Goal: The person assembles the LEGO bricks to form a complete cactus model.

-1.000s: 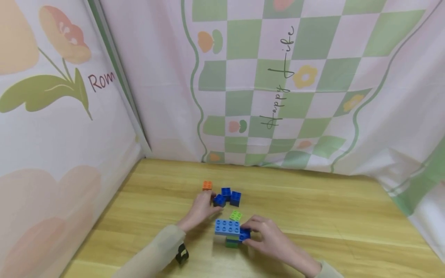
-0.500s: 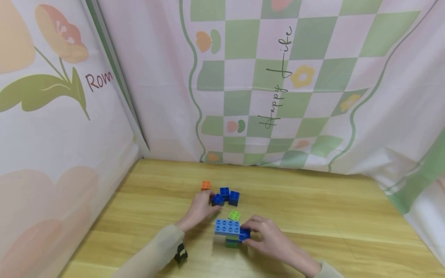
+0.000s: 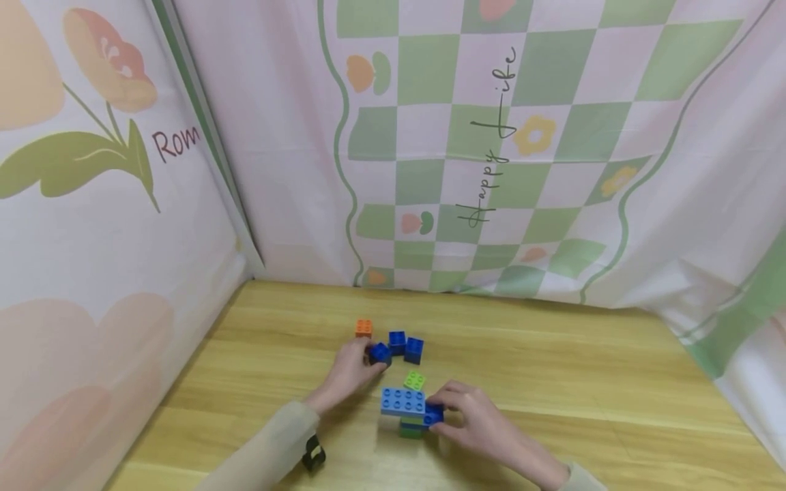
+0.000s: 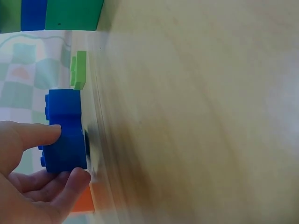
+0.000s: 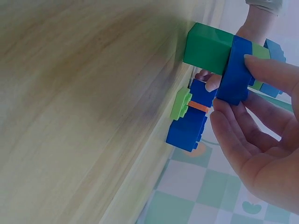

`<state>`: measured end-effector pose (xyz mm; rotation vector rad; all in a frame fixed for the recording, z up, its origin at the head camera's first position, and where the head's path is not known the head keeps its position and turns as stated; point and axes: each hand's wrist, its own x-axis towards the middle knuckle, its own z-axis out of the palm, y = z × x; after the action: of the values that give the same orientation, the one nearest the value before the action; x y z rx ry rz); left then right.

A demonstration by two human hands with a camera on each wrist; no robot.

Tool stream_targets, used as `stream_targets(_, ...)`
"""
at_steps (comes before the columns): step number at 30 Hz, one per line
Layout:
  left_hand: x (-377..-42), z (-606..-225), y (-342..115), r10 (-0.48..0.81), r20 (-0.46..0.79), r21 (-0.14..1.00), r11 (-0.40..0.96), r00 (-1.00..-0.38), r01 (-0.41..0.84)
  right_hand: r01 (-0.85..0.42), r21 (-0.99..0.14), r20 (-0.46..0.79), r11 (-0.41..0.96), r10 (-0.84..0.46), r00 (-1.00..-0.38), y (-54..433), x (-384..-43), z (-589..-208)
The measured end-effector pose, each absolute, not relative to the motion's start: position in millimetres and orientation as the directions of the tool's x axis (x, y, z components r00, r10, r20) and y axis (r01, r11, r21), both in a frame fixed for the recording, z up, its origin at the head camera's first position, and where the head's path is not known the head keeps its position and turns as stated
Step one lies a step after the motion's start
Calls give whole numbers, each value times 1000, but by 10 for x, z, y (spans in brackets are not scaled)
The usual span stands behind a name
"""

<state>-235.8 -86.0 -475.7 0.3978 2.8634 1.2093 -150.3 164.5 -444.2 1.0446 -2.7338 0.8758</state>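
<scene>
My left hand point(image 3: 348, 372) pinches a dark blue toy building brick point(image 3: 381, 353) between thumb and fingers; the left wrist view shows the thumb across the studded side of this blue brick point(image 4: 67, 149). My right hand point(image 3: 477, 417) grips the overhanging dark blue layer point(image 5: 235, 72) of a small brick stack. That stack has a green brick point(image 5: 209, 48) at the bottom, then dark blue, light green, and a light blue eight-stud brick point(image 3: 402, 401) on top. Two more dark blue bricks point(image 3: 414, 350) stand just right of the pinched one.
A thin lime-green brick point(image 3: 415, 380) lies behind the stack. Beyond my left fingertips sits an orange brick point(image 3: 364, 328). The wooden table point(image 3: 552, 368) meets a printed curtain point(image 3: 430, 136) at the back and a floral cloth wall point(image 3: 123, 239) at the left.
My left hand has shifted slightly left and toward me with the dark blue brick, drawing it off the other two. The right hand and the stack have hardly moved.
</scene>
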Motion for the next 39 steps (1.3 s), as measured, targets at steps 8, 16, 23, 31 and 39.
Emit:
stream_targets(8,-2304,-4702,-962,251,106,718,650,-962,249,-652,-474,291,591,-594,-750,1655,-1500,-4433)
stream_targets(16,-2228,-4589,-1071,304,159,697,639,-939,325,-639,-483,273,599,-590,-760,1658,-1491,-4435)
stream_targets(23,-2125,-4407,-1113,350,153,674,648,-924,356,-624,-495,252,604,-588,-769,1664,-1490,-4426)
stream_targets(31,-1995,-4256,-1114,397,173,648,644,-901,408,-631,-490,258,602,-591,-764,1671,-1490,-4424)
stream_targets(39,-1917,-4166,-1115,422,189,646,626,-887,436,-611,-508,230,608,-587,-776,1674,-1492,-4413)
